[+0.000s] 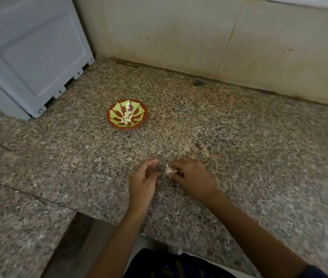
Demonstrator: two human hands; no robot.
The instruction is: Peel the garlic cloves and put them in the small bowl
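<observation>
Counter (239, 137): one speckled stone slab on which the peeling is done.
Small bowl (112, 121): one, set well beyond the hands; several peeled cloves (126, 118) are piled inside, the count unclear.
Left hand (143, 182): loosely curled, nothing held — kept beside the garlic for stripping skin.
Right hand (191, 177): one garlic piece (170, 169) is pinched at the fingertips — steadied for peeling.

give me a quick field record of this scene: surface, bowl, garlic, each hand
surface: speckled granite counter
bowl: small red and green patterned bowl, beyond the hands, apart from them
bowl contents: peeled pale garlic cloves
in hand: white papery garlic piece
right hand: pinches the garlic piece
left hand: fingers loosely curled, nothing visibly held
</observation>
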